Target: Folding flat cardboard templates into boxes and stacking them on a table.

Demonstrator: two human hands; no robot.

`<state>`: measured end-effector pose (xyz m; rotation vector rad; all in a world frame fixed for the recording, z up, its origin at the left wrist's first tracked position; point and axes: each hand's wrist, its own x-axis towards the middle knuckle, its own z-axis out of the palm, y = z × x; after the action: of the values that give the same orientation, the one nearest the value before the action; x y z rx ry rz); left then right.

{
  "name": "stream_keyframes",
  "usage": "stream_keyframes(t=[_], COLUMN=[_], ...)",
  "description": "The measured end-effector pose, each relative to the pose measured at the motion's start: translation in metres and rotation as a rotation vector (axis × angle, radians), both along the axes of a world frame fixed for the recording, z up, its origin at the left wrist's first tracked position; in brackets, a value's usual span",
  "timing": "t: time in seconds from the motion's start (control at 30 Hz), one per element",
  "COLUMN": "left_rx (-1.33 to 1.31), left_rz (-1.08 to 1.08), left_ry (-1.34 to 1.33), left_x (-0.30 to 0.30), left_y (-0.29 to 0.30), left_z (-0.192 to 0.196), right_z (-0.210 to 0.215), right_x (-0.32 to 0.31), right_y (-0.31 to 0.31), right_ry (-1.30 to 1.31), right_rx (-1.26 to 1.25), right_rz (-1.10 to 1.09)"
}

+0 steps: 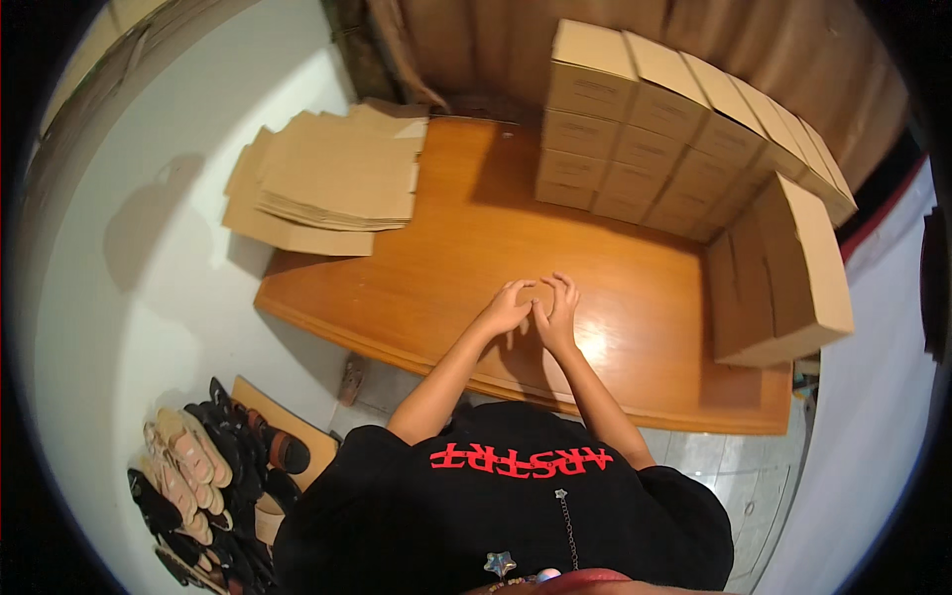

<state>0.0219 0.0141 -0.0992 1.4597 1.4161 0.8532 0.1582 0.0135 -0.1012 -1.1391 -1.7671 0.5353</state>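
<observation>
My left hand (507, 308) and my right hand (559, 315) are held close together above the near middle of a wooden table (436, 288). Their fingers are curved and apart, facing each other, and I see only the tabletop between them. Both look empty. Far left of them lies a stack of flattened cardboard boxes (332, 169), some sticking out over the table's left edge. At the back right stand folded-up brown cardboard boxes (595, 89), piled in rows.
More closed boxes (783, 268) stand at the table's right end. A brown curtain (476, 50) hangs behind the table, and a white wall (119, 258) rises on the left. Several pairs of shoes (193, 461) sit on a rack at the lower left.
</observation>
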Motion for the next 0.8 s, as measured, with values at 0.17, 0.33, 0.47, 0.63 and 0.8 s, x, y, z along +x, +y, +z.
stream_keyframes(t=[0.17, 0.33, 0.47, 0.63, 0.8], left_rx=[-0.044, -0.004, -0.142, -0.244, -0.098], left_rz=[0.148, 0.273, 0.366, 0.455, 0.469], left_ry=[-0.046, 0.238, 0.406, 0.629, 0.879], left_x=[-0.107, -0.163, -0.203, -0.237, -0.268], left_y=[-0.012, -0.005, 0.029, 0.093, 0.130], left_z=[-0.038, -0.041, -0.040, -0.032, -0.041], right_z=[-0.019, -0.038, -0.043, -0.050, -0.047], right_x=[-0.099, -0.156, -0.172, -0.179, -0.186], right_y=[0.008, 0.018, 0.035, 0.073, 0.086], right_ry=[0.014, 0.257, 0.143, 0.007, 0.021], right_rx=[-0.113, -0.399, -0.402, -0.413, -0.449], right_rz=[0.303, 0.461, 0.428, 0.408, 0.368])
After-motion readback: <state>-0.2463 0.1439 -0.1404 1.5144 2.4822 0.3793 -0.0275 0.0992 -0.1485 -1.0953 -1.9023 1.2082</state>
